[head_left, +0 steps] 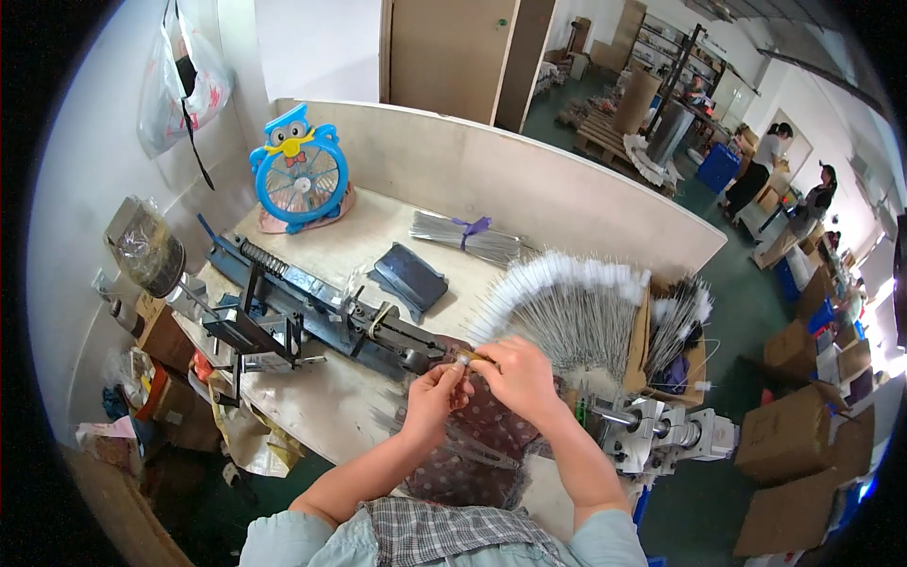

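Note:
My left hand [437, 399] and my right hand [519, 375] meet in front of a black metal bench machine [364, 331], at its right end. Fingertips of both are pinched together around a tiny pale piece, too small to name. A yellowish bit shows by the right fingers. Under my hands a brown polka-dot cloth [487, 480] spreads over the table edge, with thin grey wires lying on it. To the right of the machine, a large fan of wire-stemmed brushes [576, 321] with white bristle ends lies on the table.
A dark blue case [410, 278] and a wire bundle with a purple tie [466, 235] lie behind the machine. A blue toy-shaped fan [302, 182] stands at back left. A cardboard box [694, 364] of brushes and a silver machine [666, 435] stand right.

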Motion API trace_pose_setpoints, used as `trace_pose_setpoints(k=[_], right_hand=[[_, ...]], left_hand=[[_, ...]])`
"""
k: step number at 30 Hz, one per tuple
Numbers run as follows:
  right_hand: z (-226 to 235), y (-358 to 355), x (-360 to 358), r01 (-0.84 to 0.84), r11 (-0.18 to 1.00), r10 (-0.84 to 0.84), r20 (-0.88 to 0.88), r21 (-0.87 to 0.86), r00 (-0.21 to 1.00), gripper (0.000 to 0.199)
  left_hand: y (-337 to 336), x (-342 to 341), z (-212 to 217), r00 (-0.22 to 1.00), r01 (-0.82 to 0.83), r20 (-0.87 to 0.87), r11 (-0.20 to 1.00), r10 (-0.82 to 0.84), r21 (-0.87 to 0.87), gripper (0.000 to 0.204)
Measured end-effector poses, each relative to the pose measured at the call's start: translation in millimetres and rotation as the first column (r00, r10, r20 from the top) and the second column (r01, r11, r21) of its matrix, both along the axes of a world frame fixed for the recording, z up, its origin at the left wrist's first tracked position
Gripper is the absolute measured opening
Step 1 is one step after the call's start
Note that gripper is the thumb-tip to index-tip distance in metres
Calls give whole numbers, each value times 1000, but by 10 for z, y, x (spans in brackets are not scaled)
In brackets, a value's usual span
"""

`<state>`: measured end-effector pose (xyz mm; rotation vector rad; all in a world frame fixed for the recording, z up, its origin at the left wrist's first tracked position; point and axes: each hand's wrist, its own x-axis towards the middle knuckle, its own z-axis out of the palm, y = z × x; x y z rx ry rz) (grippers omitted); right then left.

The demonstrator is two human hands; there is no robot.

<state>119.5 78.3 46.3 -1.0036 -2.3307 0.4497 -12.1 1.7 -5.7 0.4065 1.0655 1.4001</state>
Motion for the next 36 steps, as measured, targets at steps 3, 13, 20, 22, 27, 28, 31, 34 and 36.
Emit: trace_pose_setpoints(k=[3, 13, 20, 22, 27, 28, 31, 34, 36], right_hand=[[104, -62, 9, 33, 994, -27, 65, -101, 998, 20], [16, -165, -67, 66, 998, -66, 29, 6, 997, 32], [-84, -249, -250, 149, 954, -150, -16, 262, 989, 34], [-60, -262, -172, 136, 953, -136, -19, 270, 991, 33], [-108, -239, -60, 115, 940, -104, -50, 321, 993, 30], [-83, -232, -75, 93, 942, -83, -43, 324, 996, 29], [-102, -226, -62, 73, 940, -64, -38, 334, 997, 28], [-113, -230, -4, 68, 937, -61, -32, 344, 998, 28], [-129, -238, 70, 64, 938, -58, -27, 342, 998, 28]], left_hand=[[-40, 19, 35, 995, -4, -98, 999, 7, 32, 25], [34, -10, 20, 988, 5, 152, 1000, -3, -14, 50], [-11, 83, 108, 967, -137, 218, 991, 131, 9, 32], [-2, 104, 99, 958, -155, 245, 988, 149, 6, 26], [19, 185, 73, 948, -238, 235, 969, 216, 70, 13], [17, 168, 40, 952, -224, 228, 972, 204, 69, 13], [15, 115, -33, 956, -216, 231, 968, 182, 128, 12], [12, 153, 55, 953, -244, 206, 965, 222, 91, 13], [24, 190, 90, 957, -225, 203, 972, 206, 73, 9]])
